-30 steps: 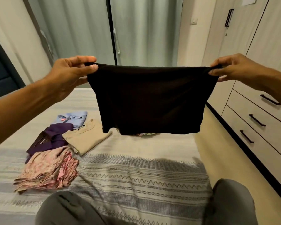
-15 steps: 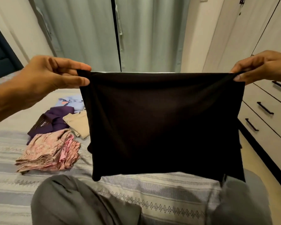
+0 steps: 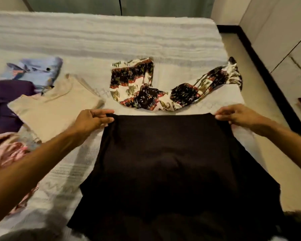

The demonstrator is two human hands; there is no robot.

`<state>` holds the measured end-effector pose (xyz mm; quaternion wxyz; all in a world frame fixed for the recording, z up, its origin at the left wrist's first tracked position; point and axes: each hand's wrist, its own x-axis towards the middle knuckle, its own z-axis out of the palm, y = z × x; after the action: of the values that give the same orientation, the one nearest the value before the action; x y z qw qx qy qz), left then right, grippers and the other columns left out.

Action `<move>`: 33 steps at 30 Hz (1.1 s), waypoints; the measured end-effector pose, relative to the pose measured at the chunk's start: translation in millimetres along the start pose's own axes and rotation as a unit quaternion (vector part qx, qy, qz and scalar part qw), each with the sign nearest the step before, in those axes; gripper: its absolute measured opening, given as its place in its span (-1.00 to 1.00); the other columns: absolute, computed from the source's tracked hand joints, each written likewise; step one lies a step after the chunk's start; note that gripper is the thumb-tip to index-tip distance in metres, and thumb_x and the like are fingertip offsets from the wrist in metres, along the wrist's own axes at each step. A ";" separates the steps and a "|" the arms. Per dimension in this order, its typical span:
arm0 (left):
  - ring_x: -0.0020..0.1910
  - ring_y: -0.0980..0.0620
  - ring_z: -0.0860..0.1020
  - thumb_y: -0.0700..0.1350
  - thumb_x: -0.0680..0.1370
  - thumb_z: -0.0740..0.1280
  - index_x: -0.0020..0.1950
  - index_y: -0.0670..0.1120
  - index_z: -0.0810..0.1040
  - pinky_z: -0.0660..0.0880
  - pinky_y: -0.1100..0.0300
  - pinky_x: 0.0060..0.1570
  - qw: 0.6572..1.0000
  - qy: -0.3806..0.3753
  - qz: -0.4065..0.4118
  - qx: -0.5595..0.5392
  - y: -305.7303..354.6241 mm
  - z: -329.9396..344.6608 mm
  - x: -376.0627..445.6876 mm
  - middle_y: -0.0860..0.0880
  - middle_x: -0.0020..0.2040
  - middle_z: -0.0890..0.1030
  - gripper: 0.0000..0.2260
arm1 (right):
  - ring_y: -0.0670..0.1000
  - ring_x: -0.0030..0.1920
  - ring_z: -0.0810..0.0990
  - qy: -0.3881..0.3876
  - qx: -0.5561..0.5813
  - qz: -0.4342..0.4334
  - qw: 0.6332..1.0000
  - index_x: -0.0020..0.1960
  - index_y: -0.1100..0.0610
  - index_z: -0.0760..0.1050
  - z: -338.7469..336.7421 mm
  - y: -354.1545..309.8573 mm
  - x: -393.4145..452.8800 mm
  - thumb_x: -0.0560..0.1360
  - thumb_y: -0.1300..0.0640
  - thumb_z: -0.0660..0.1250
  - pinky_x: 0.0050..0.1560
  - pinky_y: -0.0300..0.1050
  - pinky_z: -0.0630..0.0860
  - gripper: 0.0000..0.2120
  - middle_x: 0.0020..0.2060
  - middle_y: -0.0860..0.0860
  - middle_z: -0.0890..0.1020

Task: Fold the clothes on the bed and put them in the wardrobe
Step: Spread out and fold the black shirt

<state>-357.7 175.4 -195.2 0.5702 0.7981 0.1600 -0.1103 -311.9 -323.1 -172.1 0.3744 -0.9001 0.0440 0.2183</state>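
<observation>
The black garment [image 3: 165, 164] is now down on the bed [image 3: 111, 37]; half a second ago it hung in the air, stretched between the two hands at chest height. Its far edge lies flat across the cover, and the near part runs toward the person's lap, where the picture is too dark to tell how it ends.

The left hand [image 3: 92, 120] pinches the far left corner between thumb and fingers. The right hand [image 3: 236, 114] pinches the far right corner in the same way. Both grips are narrow and they hold only cloth.

Just beyond the far edge lies a patterned garment [image 3: 142, 87], not folded. To the left are folded pieces: a beige one [image 3: 54, 108], a purple one [image 3: 5, 105], a blue one [image 3: 36, 70] and a pink one [image 3: 9, 150].

This change probably means the spreading step is finished and the folding of this piece can begin. The wardrobe [image 3: 285, 49] stands at the right, and nothing seems to be put in it yet.
</observation>
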 end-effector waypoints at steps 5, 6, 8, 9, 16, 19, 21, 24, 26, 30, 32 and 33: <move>0.10 0.12 0.70 -0.28 0.53 0.48 0.28 -0.07 0.69 0.59 0.39 -0.06 0.999 -0.015 -0.025 -0.045 2.3 -1.2 35.2 0.00 0.08 0.74 -0.67 | -0.04 -0.05 0.59 -0.018 0.056 -0.002 0.998 0.14 0.06 0.71 -28.6 5.9 34.6 0.51 0.14 0.49 -0.17 -0.19 0.47 -0.79 0.05 0.12 0.73; 0.13 0.11 0.70 -0.27 0.54 0.48 0.29 -0.06 0.68 0.60 0.37 -0.01 0.998 -0.023 -0.022 -0.049 2.9 -1.4 34.9 -0.02 0.08 0.73 -0.66 | -0.07 -0.07 0.60 -0.025 0.055 -0.004 0.998 0.14 0.06 0.71 -29.6 6.5 36.6 0.47 0.10 0.50 -0.21 -0.26 0.48 -0.76 0.06 0.12 0.72; 0.13 0.09 0.69 -0.26 0.56 0.46 0.34 -0.04 0.65 0.62 0.32 0.05 0.998 -0.011 -0.013 -0.065 3.2 -0.8 29.2 -0.04 0.10 0.72 -0.65 | -0.09 -0.05 0.66 -0.021 0.055 -0.015 0.998 0.19 0.03 0.67 -26.5 8.5 36.9 0.45 0.03 0.51 -0.21 -0.31 0.51 -0.68 0.08 0.08 0.72; 0.11 0.06 0.70 -0.23 0.58 0.46 0.35 -0.05 0.62 0.63 0.29 0.06 0.997 0.013 -0.005 -0.078 1.6 -1.7 21.4 -0.06 0.12 0.72 -0.66 | -0.05 0.02 0.68 0.003 0.059 -0.026 0.998 0.25 0.02 0.63 -22.4 8.8 32.3 0.48 0.01 0.51 -0.15 -0.26 0.55 -0.65 0.09 0.05 0.72; 0.06 -0.10 0.69 0.05 0.63 0.40 0.17 -0.04 0.59 0.61 0.03 0.12 0.993 0.073 -0.005 0.090 -47.9 -9.3 -99.3 -0.08 0.05 0.71 -0.79 | 0.16 0.24 0.50 0.280 -0.141 -0.201 0.928 0.39 0.15 0.42 53.4 24.4 -113.3 0.66 -0.03 0.31 0.27 0.12 0.46 -0.62 0.24 0.14 0.53; 0.19 -0.12 0.56 0.17 0.60 0.42 0.33 -0.08 0.49 0.51 0.03 0.13 0.943 0.096 0.149 0.282 -69.4 4.2 -186.4 -0.09 0.23 0.56 -0.56 | 0.18 0.25 0.53 0.238 -0.201 -0.283 0.907 0.34 0.15 0.53 108.9 50.5 -209.2 0.58 -0.05 0.37 0.26 0.14 0.47 -0.58 0.25 0.12 0.55; 0.23 -0.12 0.49 0.22 0.57 0.41 0.34 -0.07 0.50 0.45 -0.01 0.20 0.857 0.054 0.328 0.393 -63.6 17.7 -212.1 -0.07 0.29 0.51 -0.51 | 0.16 0.27 0.56 0.174 -0.286 -0.313 0.889 0.32 0.10 0.58 142.6 71.8 -230.8 0.59 -0.12 0.32 0.27 0.10 0.46 -0.59 0.26 0.09 0.58; 0.21 -0.02 0.49 0.44 0.56 0.25 0.34 0.08 0.52 0.48 -0.01 0.13 0.746 -0.124 0.402 0.516 -62.9 37.9 -241.4 0.07 0.30 0.51 -0.46 | 0.12 0.34 0.55 0.115 -0.343 -0.314 0.878 0.37 0.04 0.56 165.6 91.9 -255.6 0.62 -0.23 0.20 0.33 0.10 0.48 -0.52 0.33 0.05 0.57; 0.16 -0.03 0.49 0.46 0.57 0.16 0.33 0.10 0.50 0.51 0.01 0.05 0.703 -0.149 0.396 0.572 -80.1 51.8 -245.6 0.06 0.28 0.51 -0.45 | 0.09 0.35 0.52 0.114 -0.334 -0.329 0.876 0.38 0.02 0.55 164.3 101.0 -261.3 0.58 -0.26 0.29 0.33 0.09 0.50 -0.50 0.34 0.02 0.56; -0.11 -0.09 0.57 0.20 0.64 0.15 0.07 0.04 0.57 0.54 0.04 -0.26 0.696 -0.121 0.406 0.580 -82.5 68.3 -244.5 0.02 -0.04 0.57 -0.69 | 0.14 -0.01 0.63 0.178 -0.347 -0.362 0.846 0.14 0.07 0.66 167.5 101.7 -258.1 0.46 0.08 0.56 -0.08 0.05 0.59 -0.73 0.04 0.04 0.66; -0.11 -0.07 0.59 0.19 0.63 0.18 0.03 0.05 0.56 0.55 0.02 -0.26 0.701 -0.123 0.418 0.564 -77.7 68.3 -246.4 0.04 -0.09 0.56 -0.72 | 0.11 -0.19 0.60 0.202 -0.329 -0.382 0.840 0.01 0.10 0.65 171.1 96.1 -256.0 0.52 0.13 0.45 -0.24 0.00 0.51 -0.91 -0.14 0.03 0.64; -0.09 -0.03 0.59 0.22 0.64 0.18 0.03 0.07 0.56 0.54 0.04 -0.23 0.712 -0.136 0.412 0.552 -78.7 68.1 -251.4 0.07 -0.09 0.56 -0.72 | 0.08 -0.24 0.56 0.197 -0.319 -0.381 0.845 -0.04 0.09 0.63 171.9 93.1 -258.5 0.56 0.08 0.36 -0.27 -0.03 0.47 -0.89 -0.19 0.01 0.61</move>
<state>-619.7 101.9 -196.0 0.0322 0.9339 -0.3538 -0.0407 -629.2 -292.3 -230.3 0.1033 -0.9401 -0.3013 -0.1218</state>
